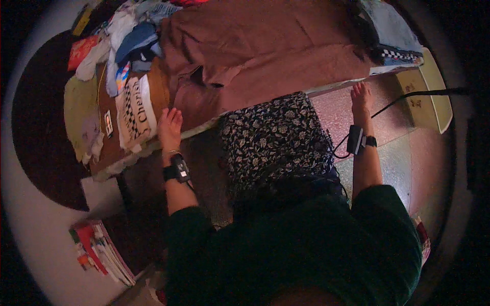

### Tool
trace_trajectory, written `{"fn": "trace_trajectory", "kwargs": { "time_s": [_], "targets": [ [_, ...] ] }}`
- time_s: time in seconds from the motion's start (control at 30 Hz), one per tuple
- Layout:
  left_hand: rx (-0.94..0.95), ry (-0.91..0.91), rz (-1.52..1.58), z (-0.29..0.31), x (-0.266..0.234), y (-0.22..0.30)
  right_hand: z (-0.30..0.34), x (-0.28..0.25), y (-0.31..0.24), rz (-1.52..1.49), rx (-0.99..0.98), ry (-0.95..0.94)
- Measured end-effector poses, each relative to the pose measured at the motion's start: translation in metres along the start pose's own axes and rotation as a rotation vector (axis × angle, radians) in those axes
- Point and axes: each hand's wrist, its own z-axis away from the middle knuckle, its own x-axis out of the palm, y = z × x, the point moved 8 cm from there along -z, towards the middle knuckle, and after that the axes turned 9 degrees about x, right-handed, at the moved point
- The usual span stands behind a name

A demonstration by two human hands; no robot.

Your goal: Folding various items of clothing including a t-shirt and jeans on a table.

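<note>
Head view: large brown cloth (265, 56), soft and creased, spread over the surface (153, 148). Left hand (169, 128) flat, fingers together, on the cloth's near edge; right hand (361, 99) flat, fingers extended, at the surface's edge past the cloth's far corner. Heap of mixed garments (127, 46) at left, partly cut off. Stacked magazines (99, 250) on floor, dim

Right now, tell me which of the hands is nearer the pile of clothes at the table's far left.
Left. The left hand rests on the table edge below the pile of clothes; the right hand is far across.
</note>
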Motion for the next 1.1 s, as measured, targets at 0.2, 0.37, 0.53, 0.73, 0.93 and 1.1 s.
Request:
{"fn": "trace_trajectory", "kwargs": {
  "time_s": [0.2, 0.37, 0.53, 0.73, 0.93, 1.1],
  "targets": [
    [0.002, 0.15, -0.43, 0.036, -0.07, -0.017, 0.011, 0.025, 0.042, -0.363, 0.366, -0.182],
    [-0.151, 0.194, -0.112, 0.053, -0.053, -0.034, -0.006, 0.042, 0.033, -0.347, 0.366, -0.154],
    [-0.311, 0.347, 0.277, 0.031, -0.062, -0.076, -0.049, 0.032, 0.037, -0.181, 0.186, -0.509],
    [-0.246, 0.229, 0.178, 0.026, -0.065, -0.055, -0.031, 0.046, 0.04, -0.269, 0.343, -0.268],
    [-0.202, 0.112, 0.135, 0.005, -0.042, -0.044, -0.075, 0.015, 0.04, -0.439, 0.383, -0.509],
    [-0.136, 0.117, 0.129, 0.008, -0.061, -0.034, -0.074, 0.014, 0.006, 1.016, -0.613, -0.193]
  ]
}}
